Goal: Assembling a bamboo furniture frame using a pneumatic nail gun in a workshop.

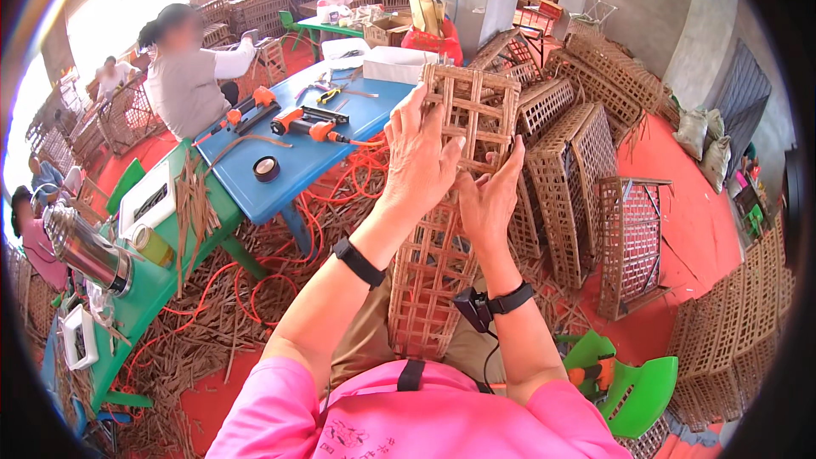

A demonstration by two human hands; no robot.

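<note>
Fingers (pixel 406 117) of my L hand (pixel 416 151) are wrapped round the left edge of the woven basket (pixel 478 100), thumb slanting across its near side, tips part hidden behind. R hand (pixel 491 202) has the lower right corner, pinched betw. thumb & fingers; can't tell exactly how far the R fingertips go round, as the weave covers them. So both hands are full w/ the same pc, neither spread wide. Basket is up in front of me, at the far end of my arms, approx. mid-view, beyond my lap. Key relation: its long axis seems to run away from me, leaning a bit right at the top; L hand sits higher along it, R hand lower & closer to my body, so R is nearer the bottom end. More weave (pixel 432 289) goes down betw. my forearms to my lap; can't tell if it's the same pc, hands hide the join. To the left, apart from the basket: blue table (pixel 357 123) w/ orange-black power tools (pixel 310 125) & tape roll (pixel 258 169). Stacked baskets (pixel 582 178) stand to the right; green chair (pixel 648 393) is by my R elbow.
</note>
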